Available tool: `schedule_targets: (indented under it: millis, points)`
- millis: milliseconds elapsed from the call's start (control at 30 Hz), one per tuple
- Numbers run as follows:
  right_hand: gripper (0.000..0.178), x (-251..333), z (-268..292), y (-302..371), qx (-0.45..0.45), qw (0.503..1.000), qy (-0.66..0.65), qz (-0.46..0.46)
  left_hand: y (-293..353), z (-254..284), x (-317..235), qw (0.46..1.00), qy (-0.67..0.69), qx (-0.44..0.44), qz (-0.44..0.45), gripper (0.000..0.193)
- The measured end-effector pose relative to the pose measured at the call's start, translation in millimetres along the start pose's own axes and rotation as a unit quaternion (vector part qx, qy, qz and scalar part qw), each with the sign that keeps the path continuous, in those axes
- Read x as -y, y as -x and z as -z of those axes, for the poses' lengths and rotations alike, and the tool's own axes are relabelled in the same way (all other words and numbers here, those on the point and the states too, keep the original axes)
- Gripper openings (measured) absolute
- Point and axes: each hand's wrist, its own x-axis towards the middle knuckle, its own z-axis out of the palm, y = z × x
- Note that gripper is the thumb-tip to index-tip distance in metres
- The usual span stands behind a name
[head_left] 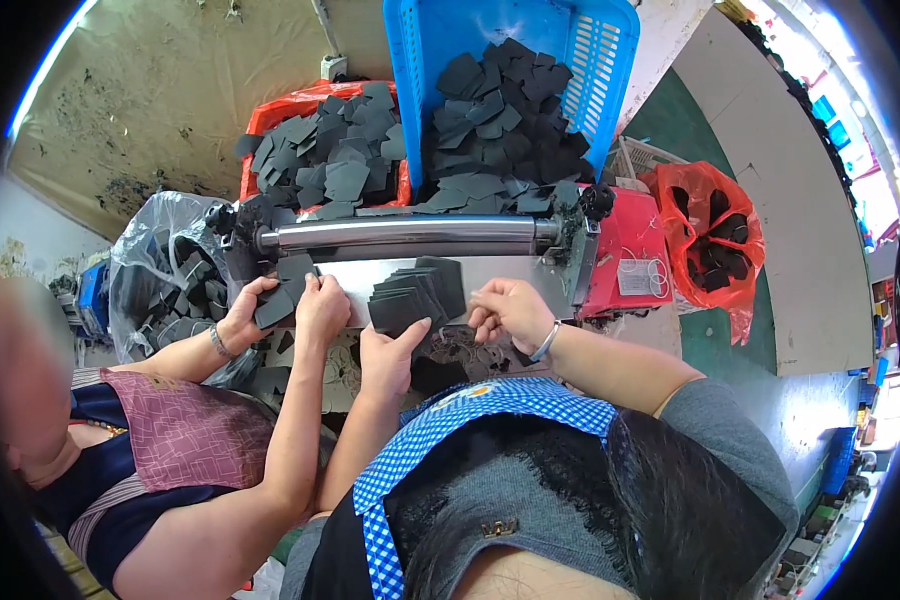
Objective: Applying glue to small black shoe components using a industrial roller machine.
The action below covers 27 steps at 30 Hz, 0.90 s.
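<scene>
My left hand (386, 362) grips a fanned stack of flat black pieces (407, 298) from below, thumb on top. The stack lies over the metal plate of a roller machine. Just right of its edge is my right hand (513, 318), a bracelet on its wrist. Its fingers are curled in, and I see nothing between them. Behind the stack runs the machine's shiny steel roller (410, 234). To my left, a co-worker holds a few similar black pieces (288, 290) in both hands at the same plate.
A blue basket (402, 60) tipped toward the machine spills black pieces behind the roller. A red bag (255, 125) of pieces stands beside it. A clear bag (140, 235) is at left. At right are the red machine housing (625, 235) and another red bag (750, 210).
</scene>
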Motion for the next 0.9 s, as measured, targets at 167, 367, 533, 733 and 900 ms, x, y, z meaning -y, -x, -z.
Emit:
schedule_targets:
  millis: [167,367,533,733,900]
  points:
    - [0.019,5,1,-3,-0.05,0.998,-0.031,-0.027,-1,0,-4,1.0,0.004,-0.025,0.006,0.024]
    - [0.018,3,6,-6,0.04,0.999,0.02,-0.004,0,-5,-3,0.998,0.042,-0.028,0.045,0.027]
    - [0.018,-2,11,-11,-0.001,0.997,-0.03,-0.066,-2,-3,2,0.999,0.0,-0.037,-0.027,0.026]
    - [0.021,4,14,-14,0.018,0.999,0.017,-0.026,-2,-6,-4,0.998,0.044,-0.039,0.034,0.026]
    - [0.02,-8,31,-30,-0.015,0.996,0.026,-0.083,-7,2,6,0.999,0.025,-0.025,0.024,0.029]
